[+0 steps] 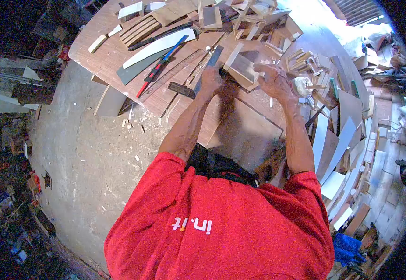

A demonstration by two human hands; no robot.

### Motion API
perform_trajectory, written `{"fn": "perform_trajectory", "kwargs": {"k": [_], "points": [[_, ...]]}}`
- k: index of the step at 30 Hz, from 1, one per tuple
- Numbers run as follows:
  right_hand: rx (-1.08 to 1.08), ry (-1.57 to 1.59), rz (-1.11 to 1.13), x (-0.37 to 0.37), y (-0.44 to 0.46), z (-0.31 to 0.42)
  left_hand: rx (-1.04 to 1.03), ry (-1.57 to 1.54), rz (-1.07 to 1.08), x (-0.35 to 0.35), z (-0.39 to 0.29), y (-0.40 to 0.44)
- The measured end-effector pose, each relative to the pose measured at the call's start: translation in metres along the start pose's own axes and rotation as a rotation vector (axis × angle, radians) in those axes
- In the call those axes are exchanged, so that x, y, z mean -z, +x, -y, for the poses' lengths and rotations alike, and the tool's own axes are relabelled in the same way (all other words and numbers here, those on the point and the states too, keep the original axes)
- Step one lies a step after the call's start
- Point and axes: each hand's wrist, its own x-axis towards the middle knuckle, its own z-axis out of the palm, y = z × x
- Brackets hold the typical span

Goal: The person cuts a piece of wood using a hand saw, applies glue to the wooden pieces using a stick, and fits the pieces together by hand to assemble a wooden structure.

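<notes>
Between my two hands stands a small wooden box-like piece (241, 71), tilted on the table, with a pale strip along its upper left edge. My left hand (211, 80) is closed at its left side; the fingertips are partly hidden beside a dark spot. At the piece's right edge, my right hand (276, 82) has bent fingers held apart, close to the panel or touching it. A hammer (182, 90) lies left of my left hand. Just behind that hand a blue-grey flat bar (214, 56) is partly covered. A flat wooden board (245, 128) lies nearer my body.
A red and blue handled tool (158, 70) and a long white strip (158, 49) lie on the table (95, 42) to the left. Wooden pieces (254, 28) crowd the back. A whitish roll (302, 86) sits right of my right hand. Boards (336, 144) lean at the right.
</notes>
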Motion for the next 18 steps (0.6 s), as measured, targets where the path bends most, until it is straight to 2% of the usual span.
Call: {"fn": "perform_trajectory", "kwargs": {"k": [2,4,5,7,8,10,11,13,15,17,18], "points": [[0.013,-0.05,0.022,-0.001,-0.004,0.004,-0.017,-0.032,0.005,0.0,-0.001,0.002],[0.204,-0.017,-0.131,-0.005,-0.011,0.007,-0.044,-0.115,-0.039,-0.001,-0.001,0.001],[0.196,-0.018,-0.138,-0.006,-0.014,0.007,-0.054,-0.116,-0.033,-0.001,-0.001,0.0],[0.194,0.028,-0.33,-0.008,-0.022,0.011,-0.057,-0.105,-0.069,-0.002,0.0,-0.003],[0.181,0.028,-0.339,-0.014,-0.028,0.011,-0.069,-0.105,-0.059,-0.003,0.0,-0.003],[0.037,0.14,-0.524,-0.034,-0.043,0.01,-0.081,-0.114,-0.06,-0.005,0.005,-0.003],[0.014,0.142,-0.541,-0.042,-0.051,0.011,-0.101,-0.11,-0.04,-0.005,0.006,-0.004],[-0.27,0.227,-0.42,-0.054,-0.065,0.014,-0.119,-0.109,-0.074,-0.004,0.004,-0.006],[-0.246,0.309,-0.493,-0.073,-0.072,0.006,-0.139,-0.14,0.029,-0.007,0.009,0.0],[-0.327,0.29,-0.49,-0.079,-0.075,0.007,-0.152,-0.269,0.003,-0.012,0.01,0.003],[-0.374,0.369,-0.421,-0.084,-0.076,0.007,-0.206,-0.225,-0.035,-0.008,0.005,0.004]]}}
